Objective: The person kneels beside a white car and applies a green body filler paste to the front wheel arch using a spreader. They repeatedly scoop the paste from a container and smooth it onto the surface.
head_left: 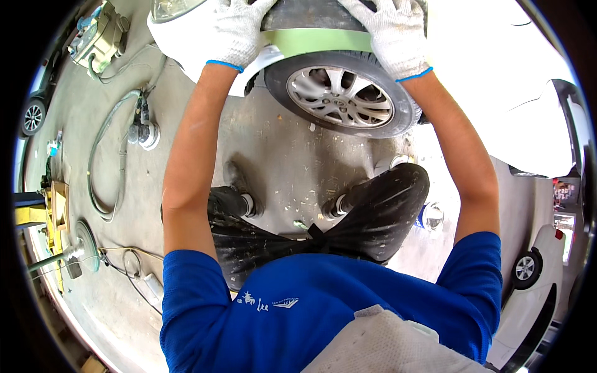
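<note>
Both my hands wear white knit gloves with blue cuffs and reach to a white car's front fender, at the top of the view. My left hand (239,31) lies with fingers spread at the left end of a dark grey area (311,15) above the wheel arch. At its right end my right hand (396,37) rests, fingers also apart. Their fingertips are partly cut off by the upper edge. Neither hand holds anything visible. A light green band (320,41) runs along the arch between my wrists. Below it is the wheel (339,99) with a silver rim.
A sander (143,130) with a looped hose (92,168) lies on the floor to the left. Beyond it stands a beige machine (99,38). A round-based stand (86,245) is at lower left. By my right knee is a clear container (433,216). Another white car (528,273) stands at right.
</note>
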`<state>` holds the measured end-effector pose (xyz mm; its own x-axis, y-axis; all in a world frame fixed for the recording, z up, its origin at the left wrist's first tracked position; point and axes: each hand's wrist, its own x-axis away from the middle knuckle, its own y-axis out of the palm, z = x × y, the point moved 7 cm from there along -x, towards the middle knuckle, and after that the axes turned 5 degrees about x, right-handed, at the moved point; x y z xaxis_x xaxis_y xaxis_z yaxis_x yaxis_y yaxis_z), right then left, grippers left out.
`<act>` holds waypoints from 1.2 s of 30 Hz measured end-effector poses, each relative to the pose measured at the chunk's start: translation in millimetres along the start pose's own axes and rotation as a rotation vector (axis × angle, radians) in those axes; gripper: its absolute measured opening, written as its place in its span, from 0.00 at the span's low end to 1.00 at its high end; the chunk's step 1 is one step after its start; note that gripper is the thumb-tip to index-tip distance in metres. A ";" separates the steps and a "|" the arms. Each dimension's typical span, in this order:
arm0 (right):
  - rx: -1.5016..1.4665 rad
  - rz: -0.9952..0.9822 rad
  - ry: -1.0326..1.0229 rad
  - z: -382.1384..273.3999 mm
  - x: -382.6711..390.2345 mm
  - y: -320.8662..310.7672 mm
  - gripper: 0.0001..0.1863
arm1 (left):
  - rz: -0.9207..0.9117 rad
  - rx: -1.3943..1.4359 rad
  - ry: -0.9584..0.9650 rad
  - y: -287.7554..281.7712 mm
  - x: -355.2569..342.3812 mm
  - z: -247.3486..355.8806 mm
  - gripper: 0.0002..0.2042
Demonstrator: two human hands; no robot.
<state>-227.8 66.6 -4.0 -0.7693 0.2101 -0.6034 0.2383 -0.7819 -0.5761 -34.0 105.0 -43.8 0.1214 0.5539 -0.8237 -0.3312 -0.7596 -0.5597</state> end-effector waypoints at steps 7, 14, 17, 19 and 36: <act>-0.064 0.009 -0.045 -6.5 38.6 11.3 0.29 | -0.025 0.033 -0.095 29.7 46.4 6.8 0.37; -0.040 -0.016 -0.123 -8.9 103.0 37.2 0.28 | 0.135 0.064 -0.264 92.4 115.0 39.5 0.35; -0.031 -0.115 -0.111 -16.3 129.1 45.8 0.28 | 0.172 0.085 -0.238 122.3 139.6 53.1 0.36; -0.019 -0.192 -0.095 -21.6 137.4 40.0 0.28 | 0.077 0.026 -0.257 121.3 142.5 68.5 0.36; 0.067 0.019 0.059 7.4 3.8 -6.3 0.31 | 0.022 -0.091 0.047 2.2 2.6 7.5 0.36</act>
<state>-236.6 68.0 1.5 -0.7285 0.2278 -0.6461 0.2102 -0.8233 -0.5273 -41.4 107.3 -46.5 0.1598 0.5218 -0.8380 -0.2485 -0.8003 -0.5457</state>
